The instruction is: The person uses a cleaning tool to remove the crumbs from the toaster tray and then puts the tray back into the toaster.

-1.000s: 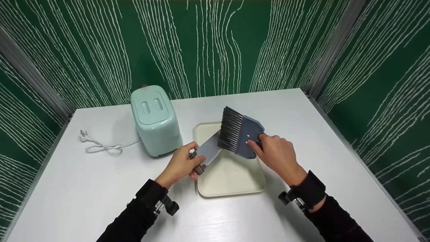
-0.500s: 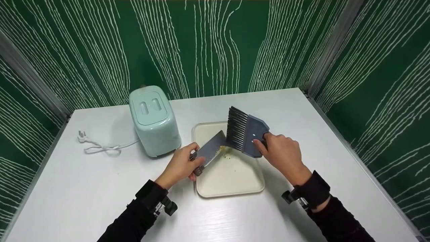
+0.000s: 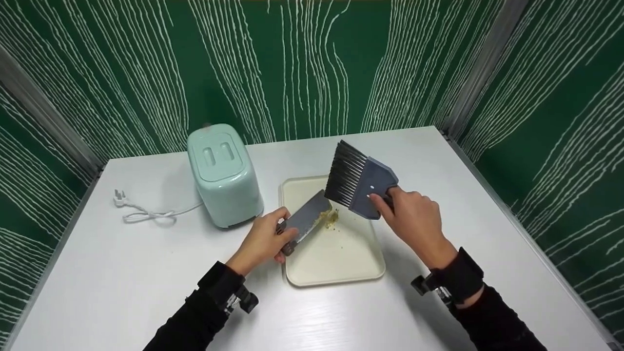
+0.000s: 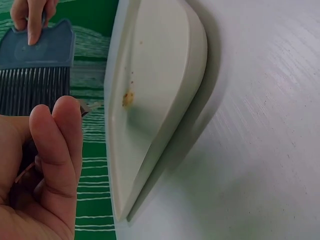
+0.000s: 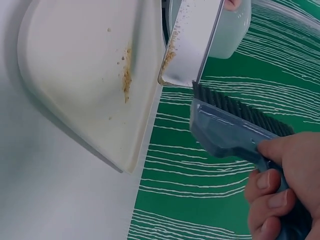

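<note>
My left hand (image 3: 263,239) pinches the end of a metal crumb tray (image 3: 307,214), thumb on top, tilted over a cream serving tray (image 3: 336,263). Crumbs cling along the crumb tray's lower edge, plain in the right wrist view. A small heap of yellowish crumbs (image 3: 332,218) lies on the serving tray. My right hand (image 3: 412,222) grips the handle of a blue-grey brush (image 3: 374,187). Its dark bristles (image 5: 240,110) point toward the crumb tray's far end, near its corner; whether they touch cannot be told. In the left wrist view, my fingers hide most of the crumb tray.
A mint-green toaster (image 3: 224,180) stands left of the serving tray. Its white cord and plug (image 3: 146,213) lie on the white table (image 3: 122,282). Green walls with white lines (image 3: 312,73) rise behind and at both sides.
My right hand has drawn the brush up and to the right, away from the crumb tray. Crumbs have come into view on the serving tray. My left hand stays almost still.
</note>
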The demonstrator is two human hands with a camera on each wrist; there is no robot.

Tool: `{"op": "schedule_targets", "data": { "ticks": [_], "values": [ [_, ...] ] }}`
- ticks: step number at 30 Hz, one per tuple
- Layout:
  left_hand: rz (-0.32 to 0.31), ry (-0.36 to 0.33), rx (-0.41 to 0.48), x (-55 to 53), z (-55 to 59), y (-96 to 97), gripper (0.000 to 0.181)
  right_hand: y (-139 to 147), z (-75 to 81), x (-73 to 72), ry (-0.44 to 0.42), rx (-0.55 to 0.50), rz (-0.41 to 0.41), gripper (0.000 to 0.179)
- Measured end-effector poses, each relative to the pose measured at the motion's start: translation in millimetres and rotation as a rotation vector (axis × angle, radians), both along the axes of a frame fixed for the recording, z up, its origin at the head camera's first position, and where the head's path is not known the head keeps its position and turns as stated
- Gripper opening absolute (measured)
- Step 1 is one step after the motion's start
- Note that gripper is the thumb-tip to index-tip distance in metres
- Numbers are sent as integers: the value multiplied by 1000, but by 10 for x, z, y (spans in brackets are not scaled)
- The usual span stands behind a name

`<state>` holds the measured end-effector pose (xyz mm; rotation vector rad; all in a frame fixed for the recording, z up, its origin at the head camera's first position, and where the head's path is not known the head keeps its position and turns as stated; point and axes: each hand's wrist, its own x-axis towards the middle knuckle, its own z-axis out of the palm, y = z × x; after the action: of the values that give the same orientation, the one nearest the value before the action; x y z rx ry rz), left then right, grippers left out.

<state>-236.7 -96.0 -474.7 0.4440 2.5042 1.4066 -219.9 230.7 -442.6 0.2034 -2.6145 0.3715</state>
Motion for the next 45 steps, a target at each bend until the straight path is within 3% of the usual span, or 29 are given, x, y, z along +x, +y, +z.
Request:
{"op": "schedule_targets", "data": {
  "ticks": [8, 13, 19, 27, 45],
  "values": [
    [9, -5, 2, -6, -5, 0, 13, -135, 28, 103, -118, -55, 126, 51],
    [3, 0, 6, -9, -4, -2, 11, -237, 33, 164, -134, -51, 194, 51],
    [-6, -10, 29, -17, -5, -4, 14, -322, 1, 165, -149, -89, 228, 52],
    [6, -21, -19, -12, 9, 2, 29, -392, -58, 139, -215, -107, 230, 51],
    [24, -44, 21, -14, 13, -20, 33, -297, -164, 87, -67, 50, 182, 44]
  ]
}}
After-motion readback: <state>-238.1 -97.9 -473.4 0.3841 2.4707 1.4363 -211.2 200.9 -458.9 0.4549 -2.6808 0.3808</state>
